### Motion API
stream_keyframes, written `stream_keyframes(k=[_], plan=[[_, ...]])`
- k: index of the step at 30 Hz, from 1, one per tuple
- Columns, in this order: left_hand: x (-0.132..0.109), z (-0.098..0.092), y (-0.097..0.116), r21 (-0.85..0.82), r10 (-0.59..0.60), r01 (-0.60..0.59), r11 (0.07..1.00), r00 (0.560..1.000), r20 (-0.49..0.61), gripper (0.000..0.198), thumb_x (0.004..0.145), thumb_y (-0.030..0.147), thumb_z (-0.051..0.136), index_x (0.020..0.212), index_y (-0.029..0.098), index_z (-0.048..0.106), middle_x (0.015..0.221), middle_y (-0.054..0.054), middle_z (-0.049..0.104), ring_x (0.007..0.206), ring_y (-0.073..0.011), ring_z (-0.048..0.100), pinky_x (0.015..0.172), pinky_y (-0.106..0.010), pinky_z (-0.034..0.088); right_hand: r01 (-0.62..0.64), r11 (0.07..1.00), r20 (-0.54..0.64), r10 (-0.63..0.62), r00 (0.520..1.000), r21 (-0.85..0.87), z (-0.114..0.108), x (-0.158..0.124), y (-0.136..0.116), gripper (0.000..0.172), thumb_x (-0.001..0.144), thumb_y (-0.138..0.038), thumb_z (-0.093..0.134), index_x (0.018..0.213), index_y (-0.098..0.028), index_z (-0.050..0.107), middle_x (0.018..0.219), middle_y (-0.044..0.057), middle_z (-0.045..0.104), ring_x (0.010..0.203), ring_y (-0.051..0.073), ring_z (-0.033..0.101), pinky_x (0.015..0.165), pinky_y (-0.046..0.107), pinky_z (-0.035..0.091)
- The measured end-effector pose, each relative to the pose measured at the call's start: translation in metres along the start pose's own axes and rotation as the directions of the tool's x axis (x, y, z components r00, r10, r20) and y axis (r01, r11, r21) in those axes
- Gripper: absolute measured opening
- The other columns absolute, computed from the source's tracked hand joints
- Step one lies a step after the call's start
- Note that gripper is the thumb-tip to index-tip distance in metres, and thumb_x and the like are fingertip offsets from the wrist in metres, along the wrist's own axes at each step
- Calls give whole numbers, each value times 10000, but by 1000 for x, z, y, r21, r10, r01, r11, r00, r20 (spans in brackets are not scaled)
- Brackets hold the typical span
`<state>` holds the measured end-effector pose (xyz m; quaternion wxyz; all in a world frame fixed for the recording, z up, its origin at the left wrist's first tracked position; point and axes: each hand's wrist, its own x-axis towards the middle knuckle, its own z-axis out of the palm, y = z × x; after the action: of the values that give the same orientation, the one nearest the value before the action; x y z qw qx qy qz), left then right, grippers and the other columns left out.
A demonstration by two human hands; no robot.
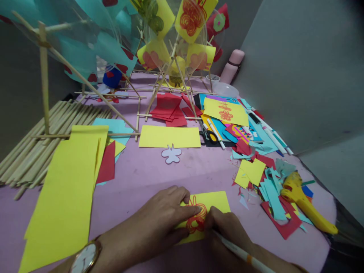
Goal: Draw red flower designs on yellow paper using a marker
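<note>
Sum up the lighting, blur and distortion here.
Head view: light is soft and dim, without strong glare on the purple table; the upper right corner falls to black. Head view: lettering on the marker in the right hand is too soft to read; yellow sheets look stretched toward the lower left.

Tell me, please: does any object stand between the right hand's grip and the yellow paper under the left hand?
Nothing visible does: the grip of the right hand, around a white marker, is over the yellow paper, beside the red drawing. The left hand covers part of the paper's left side and some of the drawing.
</note>
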<state>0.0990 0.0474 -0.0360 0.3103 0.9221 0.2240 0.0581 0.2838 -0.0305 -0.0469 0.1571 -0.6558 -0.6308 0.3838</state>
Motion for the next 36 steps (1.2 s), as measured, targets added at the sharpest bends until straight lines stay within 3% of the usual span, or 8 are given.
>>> stream_keyframes(k=[4, 9, 15, 19, 28, 36], plan=[[-1, 2, -2, 8, 30, -30, 1000, 999, -32, 249, 874, 222, 556, 1109, 302, 541, 922, -25, 505, 830, -176, 443, 692, -275, 377, -29, 995, 10, 30, 999, -92, 2, 2, 2, 140, 709, -227, 440, 605, -237, 346, 519, -34, 539, 475, 138, 526, 451, 209, 326], [-1, 5, -4, 10, 43, -42, 999, 996, -73, 276, 872, 216, 560, 1126, 320, 532, 912, -20, 505, 823, -172, 448, 695, -270, 376, -39, 973, 183, 82, 980, -226, 7, 11, 11, 177, 696, -214, 500, 607, -236, 349, 506, -36, 563, 441, 138, 533, 411, 194, 316], [-1, 5, -4, 22, 44, -43, 999, 997, -69, 288, 863, 206, 564, 1124, 324, 534, 905, -17, 503, 813, -171, 450, 681, -268, 373, 35, 986, 127, -14, 992, -164, 9, 10, 14, 117, 679, -189, 503, 625, -229, 408, 588, -30, 646, 497, 146, 598, 437, 188, 340], [0, 4, -4, 6, 36, -35, 999, 999, -37, 240, 881, 217, 546, 1105, 304, 540, 914, -19, 503, 827, -171, 448, 687, -272, 365, 57, 968, 113, -30, 993, -244, 18, 13, 20, 94, 689, -179, 525, 649, -228, 454, 553, -42, 653, 450, 140, 597, 395, 181, 299], [1, 2, -2, -6, 4, -4, 1000, 1000, 21, 243, 889, 227, 539, 1119, 304, 525, 941, -15, 500, 848, -176, 440, 697, -286, 345, 110, 949, 173, -60, 983, -297, 21, 14, 21, 116, 698, -119, 557, 673, -210, 489, 613, 0, 685, 511, 157, 641, 441, 199, 344], [-1, 4, -4, -3, 42, -42, 999, 998, -48, 260, 878, 229, 548, 1125, 310, 533, 928, -21, 512, 837, -175, 461, 699, -276, 369, 172, 916, 133, -132, 982, -362, 19, 13, 22, 105, 667, -128, 525, 701, -225, 503, 600, -35, 696, 475, 151, 635, 431, 201, 306]])
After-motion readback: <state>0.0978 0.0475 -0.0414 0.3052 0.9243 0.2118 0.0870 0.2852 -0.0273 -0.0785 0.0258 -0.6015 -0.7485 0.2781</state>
